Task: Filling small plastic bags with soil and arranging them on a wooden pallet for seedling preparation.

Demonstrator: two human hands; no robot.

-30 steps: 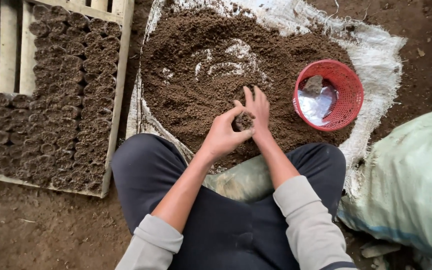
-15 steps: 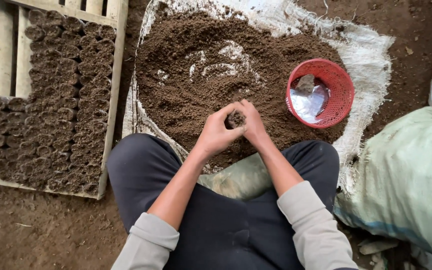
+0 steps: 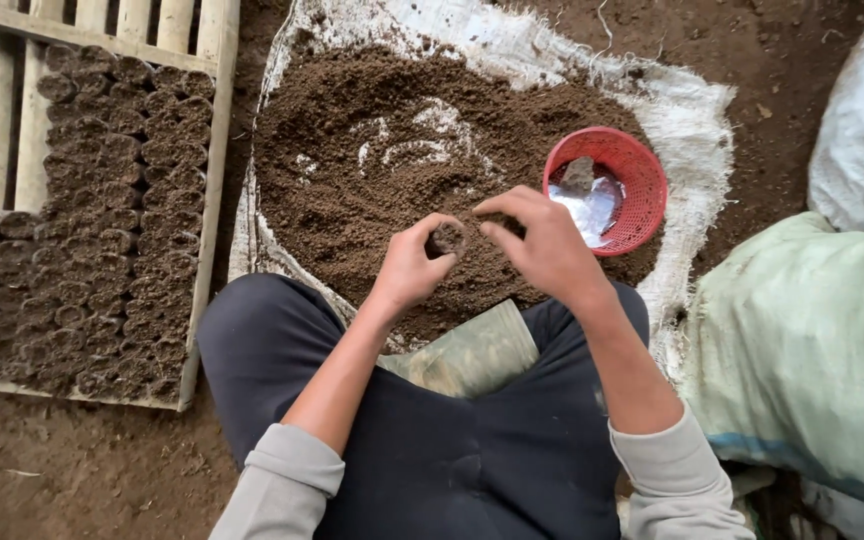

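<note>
Since half a second back the right hand (image 3: 552, 245) has pulled away from the small soil-filled pot (image 3: 446, 238); fingers now loosely curled, holding nothing; left hand (image 3: 410, 268) grips that pot above the soil heap (image 3: 392, 170). Going left to right: wooden tray (image 3: 207, 200) looks mostly packed with filled pots (image 3: 102, 230), so plenty done; lots of soil left; red basket (image 3: 607, 185) holds clear plastic.

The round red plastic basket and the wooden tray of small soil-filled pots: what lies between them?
In the head view, a brown soil heap on a white woven sack lies between basket and tray.
</note>
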